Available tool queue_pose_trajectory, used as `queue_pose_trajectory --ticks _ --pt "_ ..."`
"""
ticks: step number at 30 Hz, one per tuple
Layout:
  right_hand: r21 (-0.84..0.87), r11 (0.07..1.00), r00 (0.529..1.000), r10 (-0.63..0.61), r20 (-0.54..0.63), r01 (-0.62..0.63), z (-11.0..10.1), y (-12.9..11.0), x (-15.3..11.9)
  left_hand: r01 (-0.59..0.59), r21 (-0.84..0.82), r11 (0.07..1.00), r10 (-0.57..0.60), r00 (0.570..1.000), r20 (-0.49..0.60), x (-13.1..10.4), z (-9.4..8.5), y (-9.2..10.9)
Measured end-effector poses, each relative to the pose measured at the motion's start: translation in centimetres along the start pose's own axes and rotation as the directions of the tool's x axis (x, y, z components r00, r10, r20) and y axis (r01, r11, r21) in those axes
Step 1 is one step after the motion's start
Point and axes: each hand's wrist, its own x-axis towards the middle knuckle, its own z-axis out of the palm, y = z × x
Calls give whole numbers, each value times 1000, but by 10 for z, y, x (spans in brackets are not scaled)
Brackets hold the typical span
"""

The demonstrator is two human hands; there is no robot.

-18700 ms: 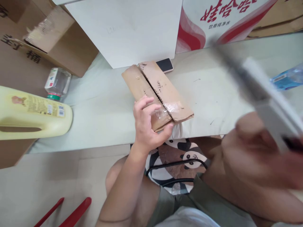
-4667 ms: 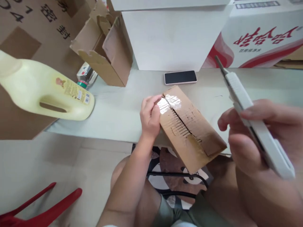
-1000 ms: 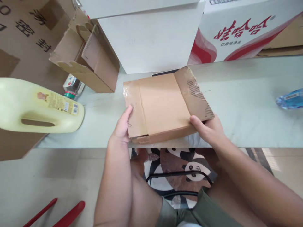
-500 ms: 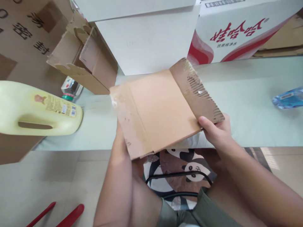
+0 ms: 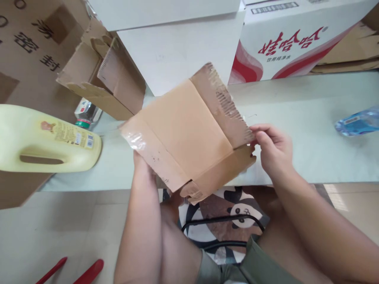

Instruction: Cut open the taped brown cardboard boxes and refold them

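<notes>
A brown cardboard box (image 5: pixel 183 130), its flaps spread, is held tilted above the table's front edge. My left hand (image 5: pixel 142 165) grips it from below at the left side, its fingers hidden behind the cardboard. At the right corner, my right hand (image 5: pixel 274 148) pinches the edge of a torn flap (image 5: pixel 225 106) between thumb and fingers. That flap's surface is ripped, showing ridged corrugation. Another flap (image 5: pixel 222 169) hangs toward me with ragged ends. Shiny clear tape (image 5: pixel 136 141) clings to the left flap.
On the left lie a pale yellow jug (image 5: pixel 50 138) and a small green-capped bottle (image 5: pixel 85 113), near an upright opened carton (image 5: pixel 103 75). White boxes (image 5: pixel 183 51) stand behind. A blue plastic bottle (image 5: pixel 357 121) lies right on the pale green tablecloth (image 5: pixel 308 157).
The box has shifted left and rotated. Its near flap now hangs outward and down. My right hand has moved from the near edge up to the torn flap's corner.
</notes>
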Motion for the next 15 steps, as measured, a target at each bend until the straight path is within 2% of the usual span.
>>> queue_pose_trajectory --ticks 2,5,7,9,11,15 --pt "-5 1000 998 20 -63 -21 3 3 6 20 -32 999 -17 996 89 -8 9 10" --pt "35 995 994 95 -58 -93 7 10 11 -58 -83 995 70 987 147 -12 12 18" --pt "139 970 979 193 72 -201 9 10 10 -87 -114 990 102 985 137 -11 10 19" --pt "235 911 925 277 261 -339 10 5 7 -74 -113 991 90 986 144 -9 8 19" --pt "287 859 877 311 367 -425 10 -4 3 -64 -94 993 78 985 154 -7 10 19" --pt "371 836 907 316 278 -405 4 -20 2 -25 -113 993 41 989 144 -4 17 18"
